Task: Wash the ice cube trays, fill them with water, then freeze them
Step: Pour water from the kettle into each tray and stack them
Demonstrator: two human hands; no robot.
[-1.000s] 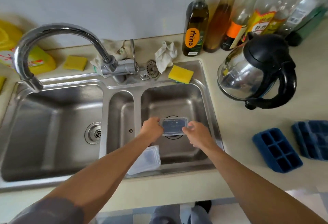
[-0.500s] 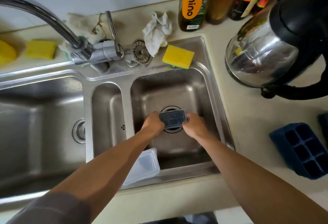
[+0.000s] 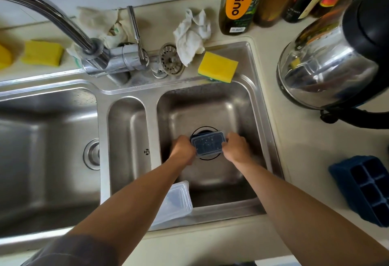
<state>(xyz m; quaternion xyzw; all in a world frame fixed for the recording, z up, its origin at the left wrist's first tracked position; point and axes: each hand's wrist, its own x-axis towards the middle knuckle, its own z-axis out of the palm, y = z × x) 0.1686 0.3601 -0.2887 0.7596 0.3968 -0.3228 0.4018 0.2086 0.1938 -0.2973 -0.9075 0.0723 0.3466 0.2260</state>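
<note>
View down from my head onto a steel sink set in a pale table. I hold a small ice cube tray low in the right basin, directly above its drain. The tray is dark with a clear lid on top, and drops of water bead on the lid. My left hand curls around its left short end and my right hand curls around its right short end, both clamped on it. Whether the tray touches the basin floor I cannot tell

I judge this tray light and fairly stiff, thin hard plastic that could crack if squeezed hard. Wet, it will be slippery, so the two short ends, gripped under the rim, seem the safest hold. The lid may pop loose, so I would press down on it while lifting

A clear lidded container leans in the basin's near left corner, partly behind my left forearm. At the table's right edge lies a blue ice cube tray, open cells up. It looks like soft silicone, likely floppy once filled, so better carried from beneath with both hands. The tap arches away toward the left basin. A yellow sponge sits on the sink's far rim
</note>
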